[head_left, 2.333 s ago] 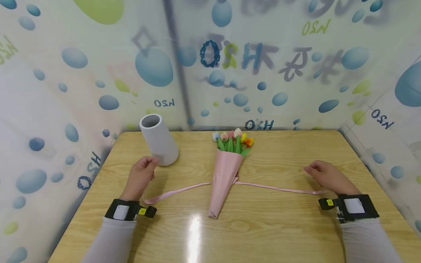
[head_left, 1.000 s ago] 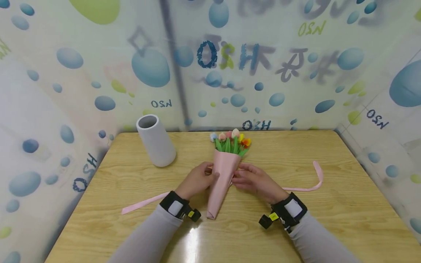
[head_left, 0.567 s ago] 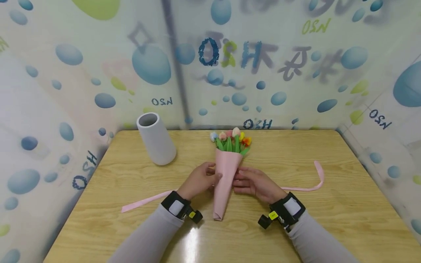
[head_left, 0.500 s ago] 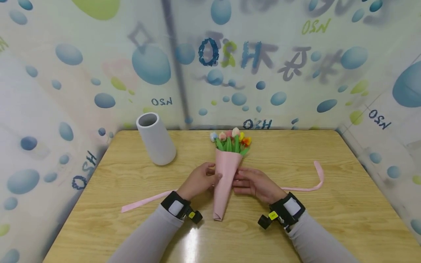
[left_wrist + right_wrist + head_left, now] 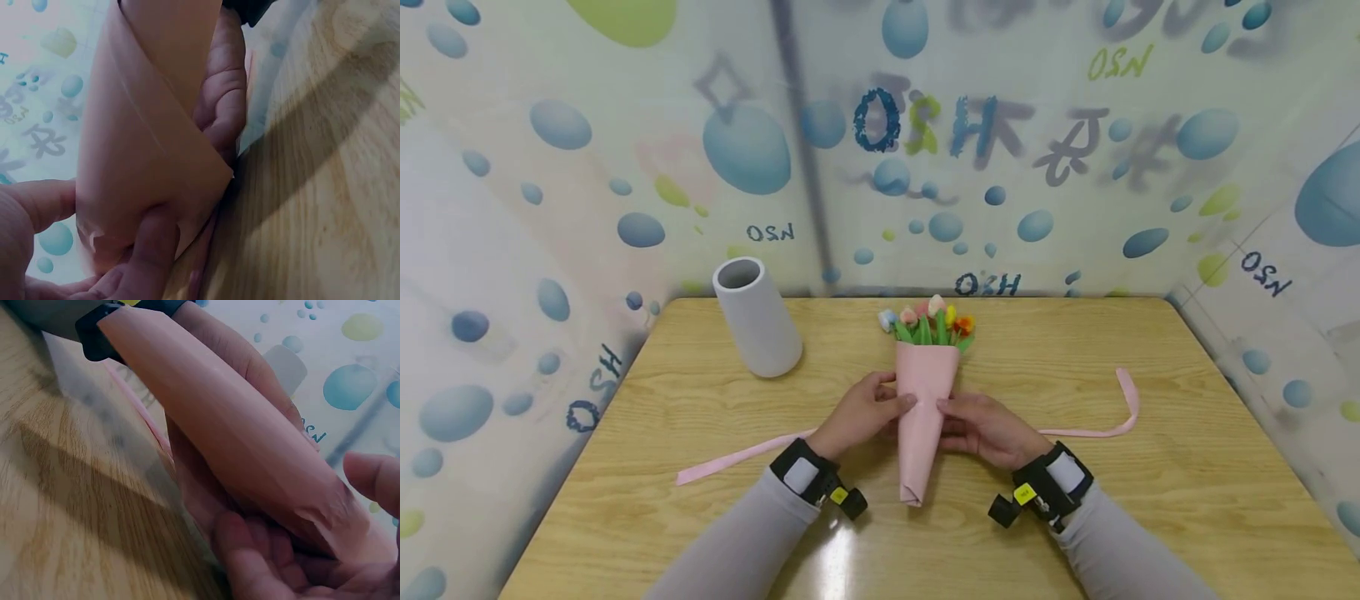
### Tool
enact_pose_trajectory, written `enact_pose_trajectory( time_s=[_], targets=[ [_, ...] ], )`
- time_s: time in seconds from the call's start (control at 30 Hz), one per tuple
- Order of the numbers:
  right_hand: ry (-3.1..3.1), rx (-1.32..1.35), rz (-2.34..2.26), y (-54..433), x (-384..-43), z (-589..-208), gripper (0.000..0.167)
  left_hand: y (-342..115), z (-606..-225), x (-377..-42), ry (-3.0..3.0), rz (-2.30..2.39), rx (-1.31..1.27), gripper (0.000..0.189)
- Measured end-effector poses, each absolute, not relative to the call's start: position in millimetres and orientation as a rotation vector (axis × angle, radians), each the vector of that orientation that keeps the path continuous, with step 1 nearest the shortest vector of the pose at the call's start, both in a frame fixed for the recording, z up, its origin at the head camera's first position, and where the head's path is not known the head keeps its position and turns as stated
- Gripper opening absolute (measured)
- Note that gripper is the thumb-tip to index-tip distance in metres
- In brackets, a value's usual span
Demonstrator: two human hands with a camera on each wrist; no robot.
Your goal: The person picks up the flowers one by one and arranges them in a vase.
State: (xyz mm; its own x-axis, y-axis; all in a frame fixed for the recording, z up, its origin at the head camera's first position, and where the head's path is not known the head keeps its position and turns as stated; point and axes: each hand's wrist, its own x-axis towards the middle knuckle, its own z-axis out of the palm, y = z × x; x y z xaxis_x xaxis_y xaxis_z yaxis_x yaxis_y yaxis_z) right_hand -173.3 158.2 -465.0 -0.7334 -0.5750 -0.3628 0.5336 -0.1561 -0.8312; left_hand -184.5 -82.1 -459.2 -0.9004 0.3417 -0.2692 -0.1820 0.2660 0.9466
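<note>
A small bouquet of tulip-like flowers (image 5: 936, 327) in a pink paper wrapper (image 5: 925, 375) is at mid-table, its narrow end towards me. My left hand (image 5: 853, 417) grips its left side, thumb on the front and fingers behind. From the right, my right hand (image 5: 996, 429) holds the opposite edge, thumb at the paper and fingers curled behind it. The left wrist view shows the wrapper's overlapping flap (image 5: 147, 119), raised off the wood. A pink ribbon (image 5: 737, 458) runs out to both sides; its middle is hidden behind the hands and bouquet.
A white vase (image 5: 763, 325) stands at the back left of the wooden table (image 5: 1150, 517). The ribbon's right end (image 5: 1127, 400) curls away from me. A patterned curtain-like backdrop (image 5: 895, 217) rises behind the table's far edge.
Both hands came in from the ribbon's ends to the bouquet. Since then the bouquet has shifted slightly right and straightened, and my right thumb has come onto the wrapper. The vase stays put.
</note>
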Motion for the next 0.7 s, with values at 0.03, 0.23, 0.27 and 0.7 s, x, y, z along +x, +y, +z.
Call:
enact_pose_trajectory(
  time_s=[0.03,0.23,0.27,0.7],
  targets=[
    [1.391,-0.049,-1.948,158,-173,-466,0.055,-81,-459,-184,2.116,1.681,0.151,0.064],
    [1.356,-0.032,-1.970,157,-173,-469,0.058,-76,-462,-181,2.064,1.736,0.187,0.064],
    [1.346,-0.026,-1.980,157,-173,-470,0.059,-75,-462,-180,2.060,1.738,0.194,0.066],
    [1.218,0.085,-2.181,150,-170,-477,0.046,-68,-464,-174,2.055,1.722,0.285,0.067]
  ],
)
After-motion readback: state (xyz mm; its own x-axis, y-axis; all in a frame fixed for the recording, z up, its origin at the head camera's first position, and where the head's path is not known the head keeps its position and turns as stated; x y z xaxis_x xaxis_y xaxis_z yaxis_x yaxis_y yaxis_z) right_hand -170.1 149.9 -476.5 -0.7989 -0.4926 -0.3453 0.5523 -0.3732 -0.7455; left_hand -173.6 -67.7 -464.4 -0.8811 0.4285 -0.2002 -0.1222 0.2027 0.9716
